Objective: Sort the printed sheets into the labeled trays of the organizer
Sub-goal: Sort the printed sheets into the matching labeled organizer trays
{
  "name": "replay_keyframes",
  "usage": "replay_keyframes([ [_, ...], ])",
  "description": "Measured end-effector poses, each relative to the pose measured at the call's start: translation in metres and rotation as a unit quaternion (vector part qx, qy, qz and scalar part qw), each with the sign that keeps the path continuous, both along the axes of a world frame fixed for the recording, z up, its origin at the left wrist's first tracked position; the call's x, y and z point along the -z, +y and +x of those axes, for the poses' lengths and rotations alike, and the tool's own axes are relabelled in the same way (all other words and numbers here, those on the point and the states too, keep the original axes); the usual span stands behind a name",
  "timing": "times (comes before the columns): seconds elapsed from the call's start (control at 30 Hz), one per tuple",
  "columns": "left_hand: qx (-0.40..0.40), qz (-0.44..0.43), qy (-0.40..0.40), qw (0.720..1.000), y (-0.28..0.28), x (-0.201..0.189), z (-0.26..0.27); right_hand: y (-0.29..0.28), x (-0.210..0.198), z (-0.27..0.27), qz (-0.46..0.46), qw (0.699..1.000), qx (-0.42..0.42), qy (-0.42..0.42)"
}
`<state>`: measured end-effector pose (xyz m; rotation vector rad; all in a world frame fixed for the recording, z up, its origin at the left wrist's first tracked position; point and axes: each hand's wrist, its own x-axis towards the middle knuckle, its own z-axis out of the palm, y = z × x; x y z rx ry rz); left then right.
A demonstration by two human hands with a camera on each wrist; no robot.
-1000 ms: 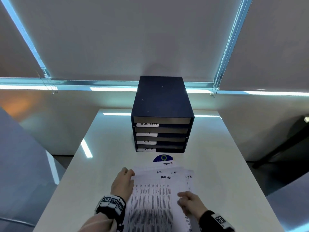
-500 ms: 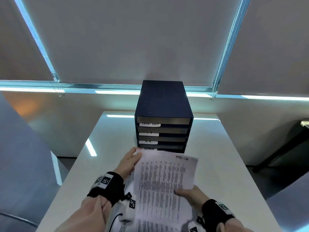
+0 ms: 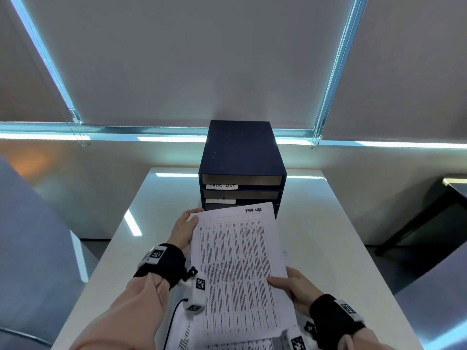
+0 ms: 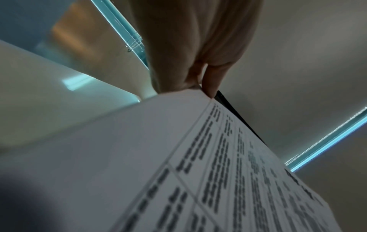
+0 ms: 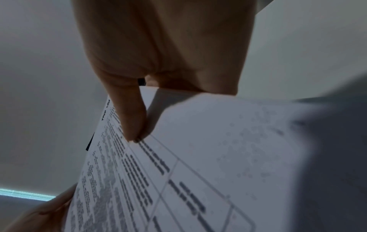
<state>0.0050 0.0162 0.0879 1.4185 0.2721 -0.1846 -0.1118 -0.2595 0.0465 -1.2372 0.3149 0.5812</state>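
A printed sheet (image 3: 237, 269) headed "TASK LIST" is lifted off the table, tilted up toward the dark blue organizer (image 3: 241, 157). My left hand (image 3: 183, 232) pinches its far left corner; the thumb (image 4: 210, 81) lies on the edge. My right hand (image 3: 294, 286) pinches the right edge lower down, thumb (image 5: 129, 116) on top of the print. The organizer's top trays are labeled "TASK LIST" (image 3: 222, 186) and "I.T" (image 3: 220, 199); the sheet hides the lower trays. More printed sheets (image 3: 227, 346) lie on the table under my hands.
The white table (image 3: 328, 248) runs back to a wall under closed roller blinds (image 3: 189, 59). A grey chair back (image 3: 32, 236) stands at the left, and dark furniture (image 3: 434, 218) at the right.
Both hands have lifted the top "TASK LIST" sheet off the pile and carried it up and forward toward the organizer, so that it now covers the lower trays.
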Motion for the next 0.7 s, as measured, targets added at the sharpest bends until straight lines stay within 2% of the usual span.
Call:
replay_keyframes([
  [0.17, -0.005, 0.006, 0.01, 1.0, 0.0, 0.004, 0.001, 0.002, 0.002, -0.003, 0.003, 1.0, 0.007, 0.011],
  [0.23, -0.013, 0.011, 0.015, 1.0, 0.0, 0.008, 0.001, 0.002, 0.016, -0.003, -0.006, 1.0, 0.02, 0.019],
  [0.37, -0.036, 0.026, 0.038, 0.998, -0.003, 0.021, 0.0, 0.005, 0.04, -0.009, -0.085, 0.994, 0.071, -0.011],
  [0.5, 0.007, 0.025, 0.034, 0.999, -0.01, 0.012, 0.007, -0.003, 0.023, 0.006, -0.061, 0.993, 0.098, 0.004],
  [0.7, 0.02, 0.03, 0.045, 0.998, -0.023, -0.01, 0.026, -0.021, -0.028, 0.068, -0.066, 0.994, 0.083, -0.026],
])
